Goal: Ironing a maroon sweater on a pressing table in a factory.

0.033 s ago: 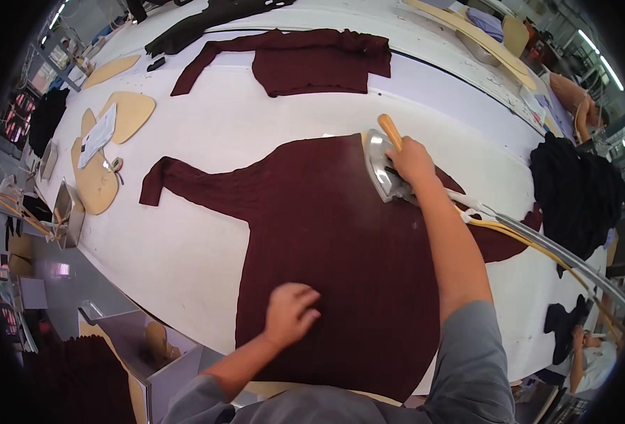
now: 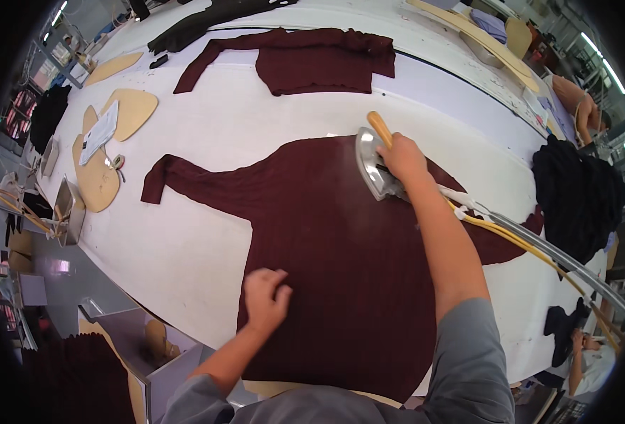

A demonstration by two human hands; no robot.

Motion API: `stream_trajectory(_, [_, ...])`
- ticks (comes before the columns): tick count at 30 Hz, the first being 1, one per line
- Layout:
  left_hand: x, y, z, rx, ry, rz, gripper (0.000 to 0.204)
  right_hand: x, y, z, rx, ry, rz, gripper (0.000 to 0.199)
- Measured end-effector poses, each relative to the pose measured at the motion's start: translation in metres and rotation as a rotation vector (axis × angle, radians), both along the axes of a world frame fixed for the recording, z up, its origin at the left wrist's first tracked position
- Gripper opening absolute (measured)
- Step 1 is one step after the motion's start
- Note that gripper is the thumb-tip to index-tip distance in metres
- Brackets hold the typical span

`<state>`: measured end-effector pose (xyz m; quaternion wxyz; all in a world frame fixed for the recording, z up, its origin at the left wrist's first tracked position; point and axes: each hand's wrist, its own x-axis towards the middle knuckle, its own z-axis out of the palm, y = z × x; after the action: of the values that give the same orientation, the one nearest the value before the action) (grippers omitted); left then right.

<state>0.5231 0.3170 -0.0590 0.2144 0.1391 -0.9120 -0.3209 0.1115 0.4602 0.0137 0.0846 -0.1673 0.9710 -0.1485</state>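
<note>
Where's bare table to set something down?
Free: white table left of the near maroon sweater, below its sleeve stretched left; also the strip between it and the far maroon sweater. Crowded: right side, with iron, right hand, hose and dark garment pile; far left, tan boards.

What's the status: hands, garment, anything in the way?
Right hand grips iron near maroon sweater's upper edge. Left hand looks empty, over its left side. Sweater spread on white table. Hoses cross over right sleeve.

no legible text, white paper (image 2: 101,131), print too small
</note>
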Motion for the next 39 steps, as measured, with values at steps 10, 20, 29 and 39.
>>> stream_trajectory(10, [-0.013, -0.137, -0.052, -0.09, -0.301, 0.738, 0.022, 0.051, -0.15, -0.009, -0.051, -0.023, 0.213, 0.03])
stream_trajectory(20, [-0.021, -0.132, -0.054, -0.16, -0.298, 0.727, 0.024, -0.031, -0.071, -0.005, 0.015, 0.061, 0.03, 0.027])
stream_trajectory(29, [-0.016, -0.134, -0.048, -0.13, -0.292, 0.725, 0.027, 0.031, 0.004, 0.009, 0.061, -0.001, 0.06, 0.031])
stream_trajectory(39, [-0.02, -0.131, -0.055, -0.169, -0.306, 0.762, 0.027, -0.063, 0.099, -0.011, 0.041, 0.068, -0.224, 0.033])
